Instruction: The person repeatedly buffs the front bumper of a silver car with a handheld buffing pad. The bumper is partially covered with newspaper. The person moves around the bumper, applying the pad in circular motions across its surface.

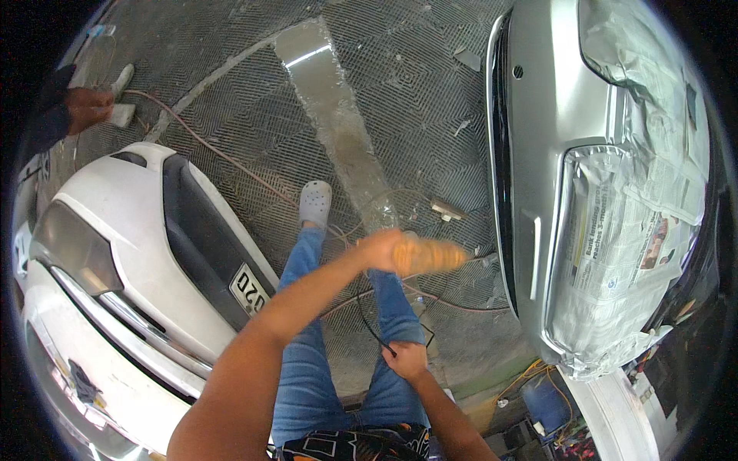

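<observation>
My left hand reaches across to the middle, wrapped round the near end of an orange handheld tool. Motion smears this tool, so its exact kind does not show. Its far end points right, toward the silver car bumper. Lower down, by my right knee, my right hand is closed on a thin black cord. The cord loops up from that hand toward the area beneath the tool; where it joins is hidden.
A white car front stands at left. Newspaper and plastic sheeting mask the silver car at right. A hose crosses the ridged floor past a wet strip and a sanding-block-like piece. Another person's hand shows far left.
</observation>
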The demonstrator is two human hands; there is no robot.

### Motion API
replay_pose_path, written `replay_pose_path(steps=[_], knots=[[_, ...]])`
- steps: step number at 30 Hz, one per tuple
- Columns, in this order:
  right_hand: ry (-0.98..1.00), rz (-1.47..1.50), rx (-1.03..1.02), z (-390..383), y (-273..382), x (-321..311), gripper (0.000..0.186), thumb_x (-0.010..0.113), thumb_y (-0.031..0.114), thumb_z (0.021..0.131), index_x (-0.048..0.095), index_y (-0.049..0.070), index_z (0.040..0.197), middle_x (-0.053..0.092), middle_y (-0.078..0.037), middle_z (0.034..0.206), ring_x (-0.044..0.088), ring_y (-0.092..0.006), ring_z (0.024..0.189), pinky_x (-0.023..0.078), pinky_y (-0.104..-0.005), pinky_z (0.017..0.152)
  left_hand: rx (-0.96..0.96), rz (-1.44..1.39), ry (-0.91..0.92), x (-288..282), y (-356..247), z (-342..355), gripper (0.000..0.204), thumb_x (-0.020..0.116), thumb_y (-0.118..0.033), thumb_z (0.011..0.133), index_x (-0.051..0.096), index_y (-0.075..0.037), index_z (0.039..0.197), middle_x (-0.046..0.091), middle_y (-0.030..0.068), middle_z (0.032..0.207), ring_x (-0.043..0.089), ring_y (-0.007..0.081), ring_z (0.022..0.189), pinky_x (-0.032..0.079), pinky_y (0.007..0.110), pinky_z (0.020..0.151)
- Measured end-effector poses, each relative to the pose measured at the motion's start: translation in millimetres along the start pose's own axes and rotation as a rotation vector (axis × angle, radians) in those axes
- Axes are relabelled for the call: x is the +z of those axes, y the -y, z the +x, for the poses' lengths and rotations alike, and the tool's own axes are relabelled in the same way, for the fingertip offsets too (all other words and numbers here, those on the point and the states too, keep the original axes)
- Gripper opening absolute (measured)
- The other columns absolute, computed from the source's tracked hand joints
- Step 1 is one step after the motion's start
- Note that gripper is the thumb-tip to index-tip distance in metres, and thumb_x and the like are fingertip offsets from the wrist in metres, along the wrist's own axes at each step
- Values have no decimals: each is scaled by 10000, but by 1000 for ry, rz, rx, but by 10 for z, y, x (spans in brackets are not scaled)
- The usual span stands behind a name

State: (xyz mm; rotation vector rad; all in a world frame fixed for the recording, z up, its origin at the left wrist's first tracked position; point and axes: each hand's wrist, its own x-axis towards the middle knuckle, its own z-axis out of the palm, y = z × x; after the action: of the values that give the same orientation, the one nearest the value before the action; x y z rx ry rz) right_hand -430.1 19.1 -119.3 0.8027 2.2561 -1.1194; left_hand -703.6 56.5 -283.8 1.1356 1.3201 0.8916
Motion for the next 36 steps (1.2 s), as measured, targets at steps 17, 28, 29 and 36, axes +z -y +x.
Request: replay_pose_path(steps=[17, 28, 29, 36], knots=[[-80, 6, 28, -76, 31, 47, 308, 634, 376, 887, 679, 119, 725, 687, -114, 697, 666, -337, 596, 530, -472, 555, 294, 750, -700, -724, -21, 258, 175, 623, -192, 869, 626, -70, 993, 673, 72, 1012, 655, 190, 893, 533, 334, 764], [-67, 21, 154, -185, -76, -224, 338, 643, 428, 870, 731, 108, 809, 702, -143, 765, 677, -384, 704, 537, -518, 648, 53, 30, -110, 37, -1444, -863, 236, 640, -275, 845, 668, -77, 970, 693, 63, 838, 669, 242, 726, 552, 391, 661], [-136, 79, 163, -244, -116, -241, 348, 645, 441, 878, 746, 109, 852, 693, -163, 762, 676, -381, 709, 537, -505, 642, 78, 132, -250, -298, -1466, -860, 191, 569, -232, 927, 649, -65, 976, 691, 53, 888, 666, 210, 755, 556, 379, 692], [-520, 325, 263, -805, -250, -503, 373, 658, 440, 883, 724, 81, 811, 683, -156, 745, 668, -373, 683, 526, -487, 624, -329, 66, -631, -1524, -2634, -538, 208, 666, -28, 871, 609, 15, 1067, 680, 93, 979, 657, 238, 879, 551, 369, 775]])
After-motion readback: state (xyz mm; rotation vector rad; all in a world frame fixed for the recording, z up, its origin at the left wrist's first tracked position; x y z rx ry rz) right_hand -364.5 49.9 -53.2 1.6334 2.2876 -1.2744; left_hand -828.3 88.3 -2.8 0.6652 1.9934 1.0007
